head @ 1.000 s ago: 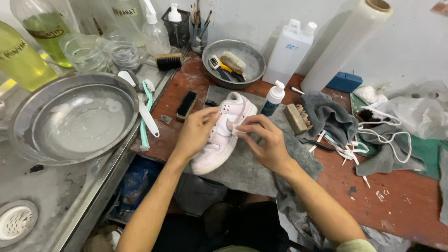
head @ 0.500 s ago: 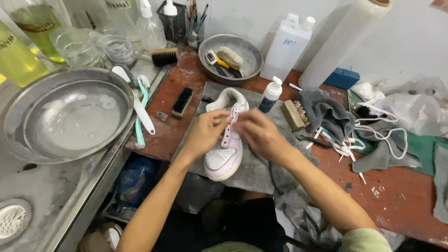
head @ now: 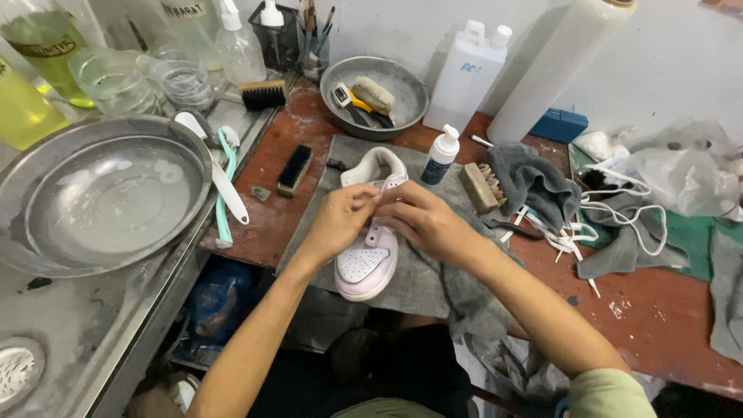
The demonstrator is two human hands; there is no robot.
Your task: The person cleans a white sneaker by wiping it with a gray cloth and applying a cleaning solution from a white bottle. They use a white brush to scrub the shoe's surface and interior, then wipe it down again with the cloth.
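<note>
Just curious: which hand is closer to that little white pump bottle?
The right hand, just below and left of the pump bottle. The left hand works farther left, across the white shoe.

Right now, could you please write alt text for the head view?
Both hands, left hand and right hand, work at the laces of a white sneaker lying on a grey cloth; a large metal basin sits left, brushes around.

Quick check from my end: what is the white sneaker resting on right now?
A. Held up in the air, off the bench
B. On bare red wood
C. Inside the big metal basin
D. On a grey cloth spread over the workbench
D: the white sneaker lies toe toward the person on the grey cloth, with the left hand and right hand meeting over its lace area.
</note>
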